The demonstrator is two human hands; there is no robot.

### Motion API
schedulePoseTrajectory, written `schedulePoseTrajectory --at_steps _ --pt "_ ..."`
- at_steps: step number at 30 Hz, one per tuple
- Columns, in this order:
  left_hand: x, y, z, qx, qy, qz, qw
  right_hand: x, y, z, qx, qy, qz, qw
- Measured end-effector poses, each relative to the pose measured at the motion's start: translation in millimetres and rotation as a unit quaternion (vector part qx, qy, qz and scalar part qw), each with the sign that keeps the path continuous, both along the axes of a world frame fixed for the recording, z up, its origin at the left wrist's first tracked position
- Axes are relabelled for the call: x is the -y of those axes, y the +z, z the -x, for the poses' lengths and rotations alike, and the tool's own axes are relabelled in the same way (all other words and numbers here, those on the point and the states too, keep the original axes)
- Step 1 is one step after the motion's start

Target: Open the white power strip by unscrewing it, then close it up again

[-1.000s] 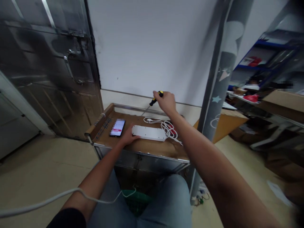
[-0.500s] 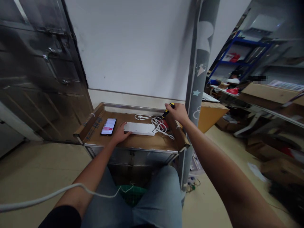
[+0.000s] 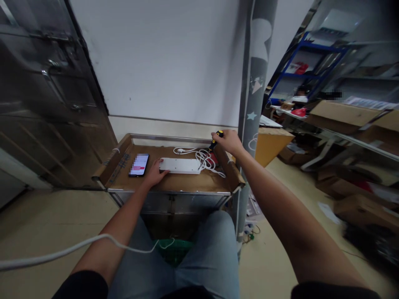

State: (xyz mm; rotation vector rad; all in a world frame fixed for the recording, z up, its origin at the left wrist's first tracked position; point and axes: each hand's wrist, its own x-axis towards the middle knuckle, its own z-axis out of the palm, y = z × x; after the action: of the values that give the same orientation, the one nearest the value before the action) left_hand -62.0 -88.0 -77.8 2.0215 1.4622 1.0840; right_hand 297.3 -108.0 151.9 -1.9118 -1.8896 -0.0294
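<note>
My right hand (image 3: 229, 141) is shut around a screwdriver (image 3: 217, 138) with a yellow and black handle. Its thin shaft slants down toward the coiled white cable (image 3: 204, 158), and the tip is hard to make out against the coil. My left hand (image 3: 156, 173) lies flat on the cardboard top, its fingers touching the left end of a white power strip (image 3: 180, 165). A smartphone (image 3: 139, 165) with a lit, blurred screen lies just left of that hand. A small red object (image 3: 213, 158) sits partly under the cable.
The metal-framed cart (image 3: 168, 199) has a cardboard top and stands against the wall. A grey pillar (image 3: 254, 83) rises just right of it, with a metal door (image 3: 50, 83) to the left. Shelves and cardboard boxes (image 3: 364, 209) lie right. A white cable (image 3: 62, 249) crosses my left forearm.
The whole scene has shifted left in view as my head turned right. My right hand has moved right and lowered the screwdriver over the cable. My left hand stays at the power strip.
</note>
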Motion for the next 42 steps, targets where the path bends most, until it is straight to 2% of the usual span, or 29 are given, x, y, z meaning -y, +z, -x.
schedulePoseTrajectory --at_steps 7,16,28,36,42 --pt "-0.1 2.0 2.3 0.003 0.005 0.004 1.000 -1.8 -0.2 3.8 0.009 0.017 -0.006 1.000" --pt "2.5 8.1 1.6 0.007 0.013 0.011 1.000 12.6 5.0 23.3 0.022 0.070 -0.027 0.997" --pt "1.1 6.6 0.4 0.029 0.046 0.015 0.998 31.4 5.7 49.0 0.074 0.141 -0.037 0.987" --pt "0.6 8.6 2.7 0.043 0.048 0.028 0.998 31.0 2.4 49.4 0.093 0.136 -0.038 0.986" --pt "5.0 11.2 0.1 0.045 0.047 0.035 0.997 44.7 2.1 62.2 0.141 0.164 -0.036 0.976"
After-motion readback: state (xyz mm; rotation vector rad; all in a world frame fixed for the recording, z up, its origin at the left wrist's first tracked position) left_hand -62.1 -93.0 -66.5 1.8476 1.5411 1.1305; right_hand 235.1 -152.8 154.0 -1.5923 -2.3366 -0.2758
